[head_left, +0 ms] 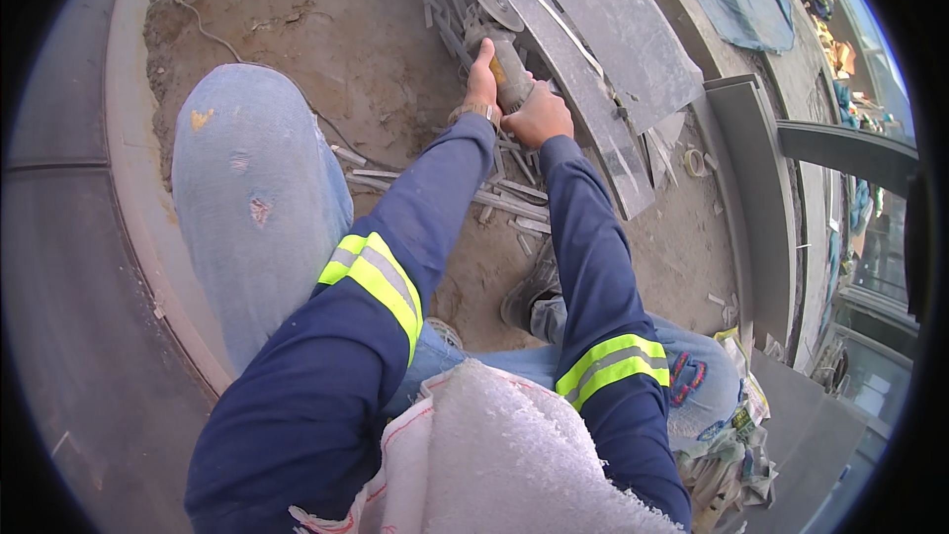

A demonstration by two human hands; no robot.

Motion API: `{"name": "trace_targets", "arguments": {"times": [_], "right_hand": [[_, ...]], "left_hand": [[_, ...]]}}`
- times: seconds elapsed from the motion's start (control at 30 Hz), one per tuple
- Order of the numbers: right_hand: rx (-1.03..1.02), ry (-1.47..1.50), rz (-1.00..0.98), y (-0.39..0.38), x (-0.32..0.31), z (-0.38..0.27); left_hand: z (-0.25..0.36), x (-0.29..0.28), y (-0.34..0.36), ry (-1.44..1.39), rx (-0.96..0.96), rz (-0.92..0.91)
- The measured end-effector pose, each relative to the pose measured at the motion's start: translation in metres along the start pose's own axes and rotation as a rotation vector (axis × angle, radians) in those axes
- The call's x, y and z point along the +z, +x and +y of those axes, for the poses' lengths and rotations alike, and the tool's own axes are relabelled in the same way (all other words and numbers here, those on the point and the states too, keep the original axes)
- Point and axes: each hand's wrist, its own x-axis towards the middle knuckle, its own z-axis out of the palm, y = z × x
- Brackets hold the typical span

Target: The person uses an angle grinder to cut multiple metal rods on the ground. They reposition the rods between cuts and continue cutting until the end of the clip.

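An angle grinder (511, 74) is held out in front of me in both hands, its cutting disc (497, 7) facing away from me. My left hand (481, 84) grips the grinder's left side, with the thumb up along the body. Closed round its rear part is my right hand (540, 117). The disc is close to the left edge of a long grey slab strip (568, 64); whether it touches cannot be made out. A wider grey slab (618, 25) lies just right of that strip.
Thin offcut strips (509, 200) lie scattered on the dusty ground below my hands. A power cord (219, 37) runs behind my left knee (247, 158). Grey panels (756, 188) stand at right, near a ring-shaped roll (695, 162). Green cloth (741, 0) lies at far right.
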Motion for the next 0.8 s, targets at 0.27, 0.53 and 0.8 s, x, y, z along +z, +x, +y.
{"name": "trace_targets", "arguments": {"times": [0.27, 0.53, 0.8], "right_hand": [[0.015, -0.017, 0.017, 0.008, 0.004, -0.003], [0.009, -0.034, -0.005, 0.015, 0.004, -0.005], [0.02, -0.068, -0.003, 0.025, 0.007, -0.007]], "left_hand": [[0.002, 0.002, 0.0, -0.009, 0.042, -0.006], [0.005, 0.0, 0.004, -0.022, 0.036, -0.054], [0.009, 0.001, 0.013, -0.014, 0.052, -0.036]]}}
